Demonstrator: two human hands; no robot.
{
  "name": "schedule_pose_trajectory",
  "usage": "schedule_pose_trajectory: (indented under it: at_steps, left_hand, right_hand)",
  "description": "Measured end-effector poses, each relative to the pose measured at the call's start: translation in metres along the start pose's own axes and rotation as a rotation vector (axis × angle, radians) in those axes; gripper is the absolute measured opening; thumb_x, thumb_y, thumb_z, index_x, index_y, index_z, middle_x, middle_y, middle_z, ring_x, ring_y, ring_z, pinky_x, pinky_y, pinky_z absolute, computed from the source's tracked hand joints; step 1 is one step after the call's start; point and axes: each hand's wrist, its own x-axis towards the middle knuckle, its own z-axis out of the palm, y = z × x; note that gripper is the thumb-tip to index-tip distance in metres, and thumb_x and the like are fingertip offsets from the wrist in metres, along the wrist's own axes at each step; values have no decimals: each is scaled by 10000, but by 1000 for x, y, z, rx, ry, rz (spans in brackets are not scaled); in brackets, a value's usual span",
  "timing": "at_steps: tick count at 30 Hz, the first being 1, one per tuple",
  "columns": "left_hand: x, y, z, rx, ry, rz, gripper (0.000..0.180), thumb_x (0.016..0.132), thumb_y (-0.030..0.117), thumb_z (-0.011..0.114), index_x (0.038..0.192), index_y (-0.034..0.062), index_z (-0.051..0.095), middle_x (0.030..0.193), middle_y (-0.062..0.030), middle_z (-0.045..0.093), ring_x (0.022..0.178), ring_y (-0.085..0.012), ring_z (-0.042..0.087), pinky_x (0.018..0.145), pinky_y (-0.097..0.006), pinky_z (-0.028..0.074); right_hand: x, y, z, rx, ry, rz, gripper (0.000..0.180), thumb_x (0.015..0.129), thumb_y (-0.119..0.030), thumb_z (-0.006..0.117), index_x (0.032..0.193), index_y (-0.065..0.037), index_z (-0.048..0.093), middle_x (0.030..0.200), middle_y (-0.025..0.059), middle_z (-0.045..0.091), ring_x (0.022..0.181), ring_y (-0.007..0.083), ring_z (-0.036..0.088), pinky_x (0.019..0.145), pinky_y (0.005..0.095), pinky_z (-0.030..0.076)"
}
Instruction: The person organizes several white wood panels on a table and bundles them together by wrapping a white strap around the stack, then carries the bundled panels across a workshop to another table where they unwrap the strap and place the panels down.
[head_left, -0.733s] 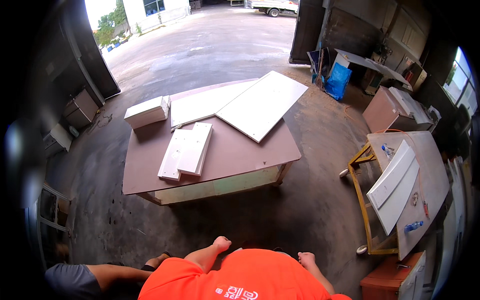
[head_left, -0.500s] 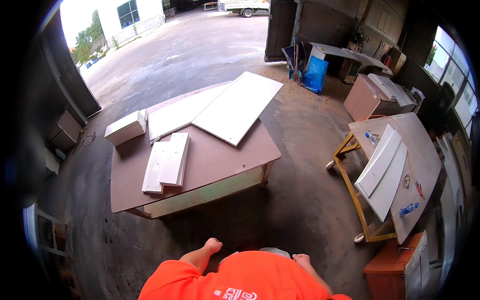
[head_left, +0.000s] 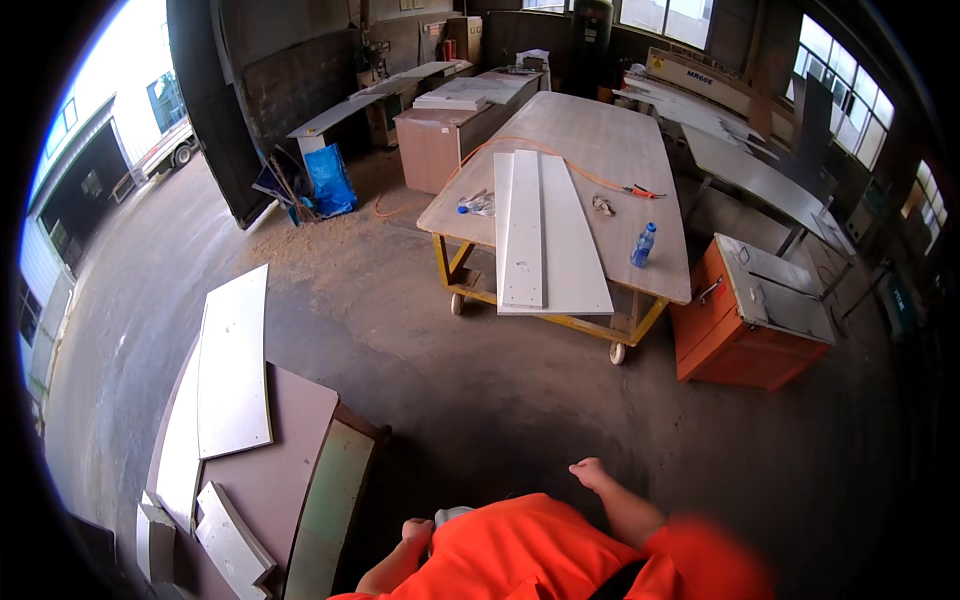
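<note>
My left hand [head_left: 416,529] hangs low beside my body, its fingers curled, near the corner of a brown-topped worktable [head_left: 305,410]. My right hand [head_left: 590,473] is out in front of me over the floor, closed loosely in a fist. No object shows in either hand, and neither touches a table. A large white panel [head_left: 235,370] lies on the brown worktable, overlapping another white board [head_left: 182,440]. Narrow white boards [head_left: 232,540] and a small block of stacked white strips [head_left: 157,545] lie at its near end.
Ahead stands a wheeled table [head_left: 580,125] with a yellow frame, carrying white panels [head_left: 575,250], a plastic bottle [head_left: 643,245], an orange hose [head_left: 575,172] and crumpled gloves [head_left: 602,205]. An orange cabinet [head_left: 735,340] is at right. A blue bag [head_left: 330,180] stands by the doorway.
My view has swung right, so the brown worktable is now at lower left and the wheeled table ahead. My right hand has come forward; my left has drawn back. The boards look unmoved.
</note>
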Motion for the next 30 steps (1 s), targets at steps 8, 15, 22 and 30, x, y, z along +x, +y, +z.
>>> schedule_pose_trajectory:
  at_steps: [8,15,22,30]
  left_hand:
    - [85,102,15,221,-251,66,295,757,232,700,974,33,722,927,-124,718,883,-243,691,803,-354,540]
    - [155,185,19,521,-358,378,354,753,328,656,966,56,735,960,-132,720,904,-265,690,841,-364,530]
    - [230,282,14,617,-399,384,319,780,303,598,940,62,732,931,-154,714,911,-299,690,820,-394,532]
    - [237,448,77,363,-532,434,289,808,300,627,869,34,719,695,-97,658,633,-203,648,603,-369,518]
  right_hand:
    - [-42,136,16,86,-22,348,400,853,-382,677,888,15,706,807,93,692,702,214,642,664,397,514]
    - [-107,152,69,203,78,674,376,861,-356,654,919,12,704,765,73,685,681,192,639,658,370,515]
    - [-77,22,93,407,190,497,374,871,-332,616,959,23,699,745,76,681,695,178,646,660,352,516]
    - [-6,-50,60,649,440,263,275,826,-262,704,922,-5,697,750,43,659,696,136,602,609,323,496]
